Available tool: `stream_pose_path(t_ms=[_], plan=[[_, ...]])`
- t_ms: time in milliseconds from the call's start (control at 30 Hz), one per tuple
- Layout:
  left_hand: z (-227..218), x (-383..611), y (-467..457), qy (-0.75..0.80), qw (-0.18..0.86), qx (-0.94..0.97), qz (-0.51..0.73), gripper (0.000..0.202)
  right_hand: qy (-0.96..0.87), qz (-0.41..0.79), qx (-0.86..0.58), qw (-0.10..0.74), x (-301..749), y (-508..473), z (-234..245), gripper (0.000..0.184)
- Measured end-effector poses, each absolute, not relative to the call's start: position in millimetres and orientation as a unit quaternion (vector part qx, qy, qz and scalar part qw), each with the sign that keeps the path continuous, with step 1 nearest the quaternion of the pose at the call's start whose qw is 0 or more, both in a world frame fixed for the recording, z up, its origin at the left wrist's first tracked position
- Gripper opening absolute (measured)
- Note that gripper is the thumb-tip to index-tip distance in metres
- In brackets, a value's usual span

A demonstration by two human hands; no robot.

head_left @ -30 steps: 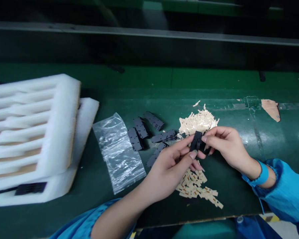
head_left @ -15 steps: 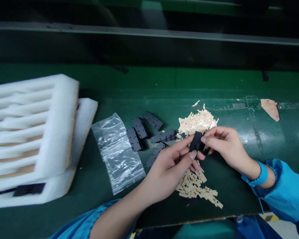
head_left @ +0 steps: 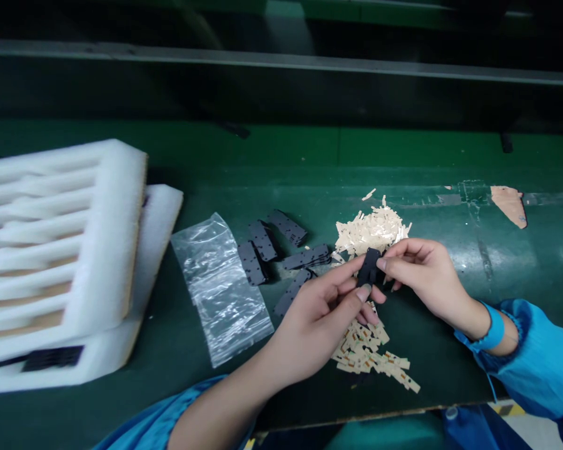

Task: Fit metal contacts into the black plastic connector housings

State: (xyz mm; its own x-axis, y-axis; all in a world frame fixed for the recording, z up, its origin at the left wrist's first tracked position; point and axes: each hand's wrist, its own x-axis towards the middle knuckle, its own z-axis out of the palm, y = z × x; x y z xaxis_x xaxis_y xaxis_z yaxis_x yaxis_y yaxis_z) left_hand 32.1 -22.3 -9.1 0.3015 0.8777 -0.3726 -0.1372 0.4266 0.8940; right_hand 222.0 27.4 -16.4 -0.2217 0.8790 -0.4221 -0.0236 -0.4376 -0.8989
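A small dark flat plate point(head_left: 368, 266) is pinched between the thumb and fingers of my left hand point(head_left: 319, 319). My right hand point(head_left: 420, 270) is closed at the plate's right edge, thumb and forefinger together; whatever lies between those fingertips is too small to make out. Behind the hands rises a heap of small cream-coloured pieces point(head_left: 373, 228). Flat cream strips with brownish marks point(head_left: 363, 350) are spread below them, partly covered by my left hand. To the left lie several stacks of dark perforated plates point(head_left: 263, 240).
A clear plastic zip bag point(head_left: 223, 290) lies left of the dark stacks. White foam trays point(head_left: 117, 237) fill the left side, one atop another. A torn tan patch point(head_left: 510, 205) shows on the green tabletop point(head_left: 450, 387) at right; a dark ledge runs along the back.
Both hands stay nearly in place around the dark plate. My right fingertips have shifted very slightly left against its edge.
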Motion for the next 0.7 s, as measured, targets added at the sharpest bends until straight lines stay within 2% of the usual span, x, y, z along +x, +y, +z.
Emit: stream_pose_path(t_ms=[700], plan=[[-11.1,34.4,-24.5,0.472,0.697,0.399,0.363,0.053,-0.443,0.661,-0.493,0.351,220.1,19.7,-22.2,0.024]])
